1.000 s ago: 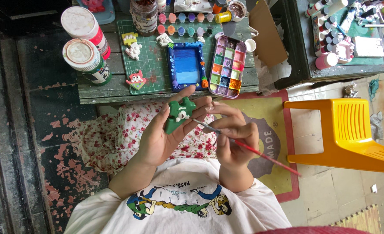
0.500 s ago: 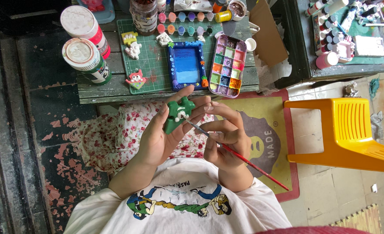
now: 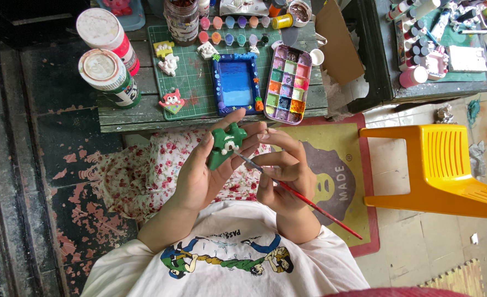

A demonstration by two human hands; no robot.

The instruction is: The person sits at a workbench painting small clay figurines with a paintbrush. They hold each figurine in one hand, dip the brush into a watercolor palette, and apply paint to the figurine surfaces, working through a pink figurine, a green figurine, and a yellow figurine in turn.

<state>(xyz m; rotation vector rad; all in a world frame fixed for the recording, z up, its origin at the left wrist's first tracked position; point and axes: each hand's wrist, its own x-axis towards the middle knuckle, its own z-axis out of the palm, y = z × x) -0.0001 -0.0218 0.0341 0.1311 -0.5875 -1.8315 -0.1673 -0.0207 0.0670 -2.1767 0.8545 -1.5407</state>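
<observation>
Paint jars: two white-lidded jars [image 3: 107, 69] stand at the left end of the surface [image 3: 144, 113], one behind the other.
Cutting mat: a green gridded mat [image 3: 191, 71] lies on the surface; small unpainted figures [image 3: 169, 63] and a red-and-green painted figure [image 3: 172, 102] rest on it.
Blue frame: a blue picture frame [image 3: 235, 82] lies flat on the mat, just left of the palette.
Left hand: the left hand [image 3: 205, 173] is closed around a green figure [image 3: 225, 144], thumb on its left side and fingers behind it, held up over the lap below the surface's near edge.
Green figure: a small green piece with a white patch, tilted, facing the person, between both hands.
Right hand: the right hand [image 3: 282, 170] pinches a thin red-handled brush [image 3: 304, 201] in a narrow grip; the bristle end touches the figure's white patch, and the handle runs down to the right.
Palette: a tray of many coloured paint wells [image 3: 287, 82] lies at the right end of the mat.
Floral cloth: red-flowered fabric [image 3: 139, 173] covers the lap beneath the hands.
Yellow chair: a plastic chair [image 3: 441, 170] stands well apart to the right, on the tiled floor.
</observation>
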